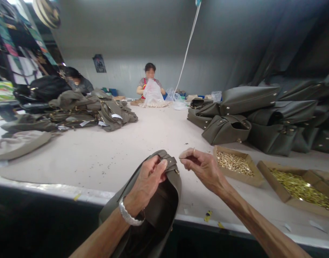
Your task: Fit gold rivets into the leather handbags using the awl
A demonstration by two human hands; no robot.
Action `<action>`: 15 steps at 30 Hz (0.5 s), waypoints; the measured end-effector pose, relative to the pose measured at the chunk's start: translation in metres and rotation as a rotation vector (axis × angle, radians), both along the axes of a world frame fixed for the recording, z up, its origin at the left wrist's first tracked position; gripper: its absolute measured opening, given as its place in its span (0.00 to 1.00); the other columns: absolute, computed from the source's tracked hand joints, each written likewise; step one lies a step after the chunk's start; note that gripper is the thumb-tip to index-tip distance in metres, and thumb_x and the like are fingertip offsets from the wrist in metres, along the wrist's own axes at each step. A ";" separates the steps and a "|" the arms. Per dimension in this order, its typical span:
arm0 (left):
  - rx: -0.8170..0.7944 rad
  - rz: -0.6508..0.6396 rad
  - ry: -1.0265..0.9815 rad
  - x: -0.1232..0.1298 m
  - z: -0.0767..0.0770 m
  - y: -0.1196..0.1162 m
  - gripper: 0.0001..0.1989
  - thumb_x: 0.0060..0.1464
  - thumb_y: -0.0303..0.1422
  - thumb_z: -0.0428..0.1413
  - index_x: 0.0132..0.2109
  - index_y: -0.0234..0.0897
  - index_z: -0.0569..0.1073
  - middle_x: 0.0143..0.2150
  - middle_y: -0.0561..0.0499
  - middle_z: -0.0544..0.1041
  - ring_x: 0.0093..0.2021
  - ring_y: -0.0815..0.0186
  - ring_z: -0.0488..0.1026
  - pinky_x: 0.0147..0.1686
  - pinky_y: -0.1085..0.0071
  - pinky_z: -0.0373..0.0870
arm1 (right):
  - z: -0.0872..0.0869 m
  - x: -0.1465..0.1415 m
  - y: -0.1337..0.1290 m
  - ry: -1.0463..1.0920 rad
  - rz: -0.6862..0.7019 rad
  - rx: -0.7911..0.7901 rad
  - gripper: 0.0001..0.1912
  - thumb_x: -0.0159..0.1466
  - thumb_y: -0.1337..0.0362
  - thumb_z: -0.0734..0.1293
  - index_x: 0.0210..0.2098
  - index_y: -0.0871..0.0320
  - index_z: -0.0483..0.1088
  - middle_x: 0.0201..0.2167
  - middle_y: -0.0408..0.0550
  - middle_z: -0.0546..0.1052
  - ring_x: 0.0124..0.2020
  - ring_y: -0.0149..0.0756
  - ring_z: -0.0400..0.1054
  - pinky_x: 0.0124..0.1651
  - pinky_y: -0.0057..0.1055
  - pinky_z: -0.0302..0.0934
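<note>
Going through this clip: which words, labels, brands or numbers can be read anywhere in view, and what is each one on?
No text is legible.
Poster on the back wall: too small and dark to read.
White tags on the olive bag pieces: no readable marks.
Colourful printed hanging at far left: too blurred to read.

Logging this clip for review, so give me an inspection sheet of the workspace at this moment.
surface: long pale work table, scattered with specks.
job's things: olive handbag; cardboard tray of brass-coloured studs near the right hand; second tray further right.
clutter: stacked olive bags right; heap of olive bags left.
grips: left hand holds the handbag's top edge; right hand pinched, anything held too small to tell.
cables: white cord hanging from above.
surroundings: a co-worker and another at the far end; wall poster.
</note>
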State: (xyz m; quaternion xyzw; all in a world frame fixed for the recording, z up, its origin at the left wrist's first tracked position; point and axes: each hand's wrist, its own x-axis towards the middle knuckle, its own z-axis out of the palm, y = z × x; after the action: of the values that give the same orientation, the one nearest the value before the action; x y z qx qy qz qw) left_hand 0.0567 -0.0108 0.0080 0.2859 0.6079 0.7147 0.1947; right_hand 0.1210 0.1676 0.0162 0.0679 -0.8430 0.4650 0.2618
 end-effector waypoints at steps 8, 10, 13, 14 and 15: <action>0.018 -0.006 0.020 -0.001 -0.001 -0.001 0.17 0.56 0.45 0.53 0.32 0.35 0.61 0.27 0.56 0.58 0.27 0.74 0.56 0.26 0.79 0.59 | 0.000 -0.009 -0.022 0.072 0.030 0.114 0.05 0.64 0.67 0.65 0.34 0.60 0.72 0.28 0.42 0.73 0.29 0.27 0.66 0.34 0.24 0.60; 0.033 -0.014 0.018 -0.002 -0.002 -0.001 0.17 0.56 0.45 0.53 0.33 0.35 0.62 0.27 0.56 0.58 0.27 0.75 0.56 0.25 0.80 0.58 | 0.001 -0.008 -0.022 0.095 0.037 0.138 0.04 0.65 0.68 0.65 0.33 0.60 0.72 0.28 0.42 0.73 0.29 0.26 0.66 0.34 0.23 0.59; 0.042 -0.018 0.027 -0.003 -0.005 -0.001 0.16 0.57 0.45 0.52 0.33 0.35 0.62 0.28 0.57 0.58 0.26 0.75 0.56 0.25 0.80 0.58 | 0.004 -0.009 -0.024 0.131 0.038 0.167 0.04 0.65 0.69 0.66 0.33 0.60 0.72 0.28 0.42 0.73 0.28 0.25 0.65 0.33 0.22 0.59; 0.041 -0.016 0.028 -0.004 -0.006 0.000 0.16 0.57 0.45 0.52 0.33 0.35 0.61 0.28 0.57 0.58 0.26 0.75 0.56 0.25 0.80 0.58 | 0.004 -0.009 -0.024 0.147 0.042 0.181 0.04 0.65 0.69 0.66 0.33 0.60 0.72 0.28 0.42 0.73 0.28 0.25 0.65 0.32 0.22 0.58; 0.039 -0.014 0.028 -0.005 -0.007 0.000 0.16 0.57 0.45 0.52 0.34 0.35 0.61 0.28 0.57 0.58 0.26 0.75 0.56 0.25 0.79 0.59 | 0.004 -0.010 -0.024 0.161 0.047 0.197 0.04 0.65 0.69 0.65 0.32 0.60 0.72 0.28 0.42 0.72 0.28 0.25 0.65 0.33 0.22 0.58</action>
State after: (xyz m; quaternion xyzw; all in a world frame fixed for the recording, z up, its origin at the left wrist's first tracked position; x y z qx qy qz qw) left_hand 0.0514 -0.0106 0.0012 0.3041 0.5944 0.7209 0.1855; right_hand 0.1110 0.1434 0.0206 0.1502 -0.8591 0.3787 0.3097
